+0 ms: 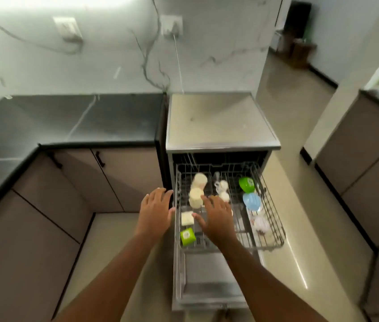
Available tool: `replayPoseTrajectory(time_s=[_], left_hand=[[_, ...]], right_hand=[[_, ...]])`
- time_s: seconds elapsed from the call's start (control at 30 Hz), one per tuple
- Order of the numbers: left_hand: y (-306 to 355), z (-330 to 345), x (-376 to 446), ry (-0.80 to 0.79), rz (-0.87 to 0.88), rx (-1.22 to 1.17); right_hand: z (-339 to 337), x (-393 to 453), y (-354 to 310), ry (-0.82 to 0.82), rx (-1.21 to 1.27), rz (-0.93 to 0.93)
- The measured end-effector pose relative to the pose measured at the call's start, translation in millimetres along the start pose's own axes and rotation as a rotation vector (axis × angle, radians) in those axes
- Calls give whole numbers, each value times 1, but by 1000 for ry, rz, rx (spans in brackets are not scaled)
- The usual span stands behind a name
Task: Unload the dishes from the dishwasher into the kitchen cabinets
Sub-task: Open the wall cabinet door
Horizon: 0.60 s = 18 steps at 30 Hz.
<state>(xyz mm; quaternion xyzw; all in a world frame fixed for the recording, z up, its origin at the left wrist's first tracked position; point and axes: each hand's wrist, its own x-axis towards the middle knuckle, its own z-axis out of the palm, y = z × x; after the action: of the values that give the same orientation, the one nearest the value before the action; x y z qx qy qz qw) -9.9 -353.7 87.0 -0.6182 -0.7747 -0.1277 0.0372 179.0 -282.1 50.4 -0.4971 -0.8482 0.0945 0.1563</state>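
Note:
The dishwasher [221, 122] stands open with its wire rack [274, 219] pulled out over the lowered door. In the rack sit cream cups [197, 194], a small cream cup [187, 218], a green cup [187, 237], a green bowl [246, 184], a blue bowl [252, 201] and a clear item [261, 225]. My right hand [216, 217] hovers over the rack's left half with fingers spread, holding nothing. My left hand [156, 212] is open just outside the rack's left edge.
Closed beige base cabinets [114, 177] with black handles stand left of the dishwasher under a black countertop [79, 122]. More cabinets [365, 159] are at the right. Tiled floor [300, 182] runs between them. A cable hangs from a wall socket [171, 26].

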Motion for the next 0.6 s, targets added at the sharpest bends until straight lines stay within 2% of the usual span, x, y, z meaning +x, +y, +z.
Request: replayPoseTrajectory(time_s=[0.3, 0.6], left_hand=[[-42, -171, 91, 283, -87, 148], [-86, -274, 141, 585, -276, 136]], right_hand=[[-122, 125, -88, 212, -34, -283], [-203, 238, -177, 422, 3, -478]])
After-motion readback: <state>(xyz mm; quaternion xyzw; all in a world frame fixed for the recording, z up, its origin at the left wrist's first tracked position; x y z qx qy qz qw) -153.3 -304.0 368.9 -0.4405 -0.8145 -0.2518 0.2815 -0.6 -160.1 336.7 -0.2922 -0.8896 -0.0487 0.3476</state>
